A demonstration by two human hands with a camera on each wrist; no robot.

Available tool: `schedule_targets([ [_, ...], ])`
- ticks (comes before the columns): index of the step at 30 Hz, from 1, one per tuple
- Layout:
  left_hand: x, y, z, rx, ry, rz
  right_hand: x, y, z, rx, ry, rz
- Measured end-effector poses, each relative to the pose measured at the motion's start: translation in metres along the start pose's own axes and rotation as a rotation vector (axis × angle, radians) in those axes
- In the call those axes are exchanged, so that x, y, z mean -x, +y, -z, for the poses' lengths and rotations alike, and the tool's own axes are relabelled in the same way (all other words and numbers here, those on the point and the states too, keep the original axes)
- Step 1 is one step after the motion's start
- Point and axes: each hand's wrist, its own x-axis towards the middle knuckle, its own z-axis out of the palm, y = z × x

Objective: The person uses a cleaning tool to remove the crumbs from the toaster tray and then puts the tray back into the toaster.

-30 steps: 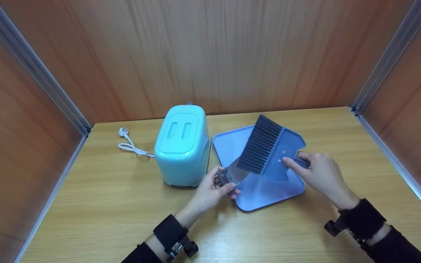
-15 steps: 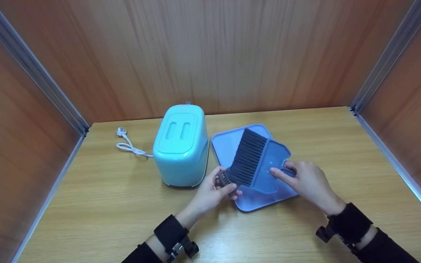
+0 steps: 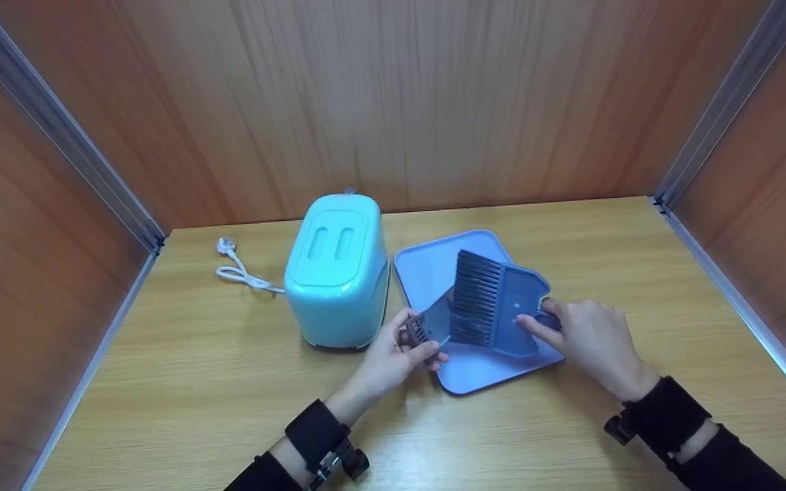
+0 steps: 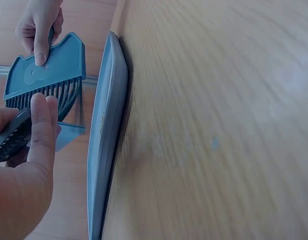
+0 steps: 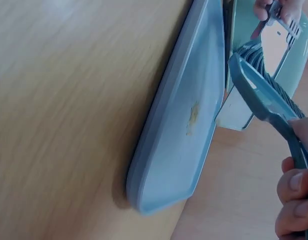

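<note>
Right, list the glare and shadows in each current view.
Head view: glare low on the table, highlight on the turquoise appliance; left wrist: pale sheen upper right, dark shadow along the tray; right wrist: pale patch upper left, shadow beside the tray.

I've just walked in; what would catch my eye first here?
Probably the glossy turquoise appliance with its white cord, standing left of centre on the table in the head view. Next, the blue brush with dark bristles in the person's right hand, over the blue tray to the appliance's right, with a flat-bladed tool in the left hand. The right wrist view adds a small brownish patch on the tray.
</note>
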Motion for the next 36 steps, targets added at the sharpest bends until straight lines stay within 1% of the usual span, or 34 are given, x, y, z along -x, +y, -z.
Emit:
schedule_targets([
  [5, 0.000, 0.000, 0.000, 0.004, -0.010, -0.010, -0.001, 0.011, 0.000, 0.069, 0.081, 0.023],
  [11, 0.001, 0.001, 0.000, 0.011, -0.017, -0.004, -0.001, 0.022, 0.002, 0.122, 0.125, 0.011],
  [17, 0.002, 0.002, 0.000, 0.011, -0.009, 0.001, -0.003, 0.030, 0.011, 0.160, 0.191, 0.018],
  [21, 0.003, 0.003, 0.000, 0.005, 0.003, 0.009, -0.006, 0.031, 0.018, 0.132, 0.237, 0.000],
  [24, 0.004, 0.003, 0.000, 0.004, 0.009, 0.016, -0.007, 0.029, 0.020, 0.088, 0.248, -0.034],
  [27, 0.004, 0.003, 0.000, 0.004, 0.008, 0.017, -0.008, 0.025, 0.019, 0.074, 0.257, -0.050],
  [29, 0.004, 0.002, 0.000, 0.006, 0.002, 0.009, -0.008, 0.024, 0.017, 0.081, 0.272, -0.035],
  [34, 0.004, 0.001, 0.000, 0.007, -0.007, -0.020, -0.009, 0.025, 0.008, 0.129, 0.316, 0.041],
  [36, 0.003, 0.001, 0.000, 0.005, -0.003, -0.021, -0.008, 0.026, 0.005, 0.145, 0.320, 0.063],
])
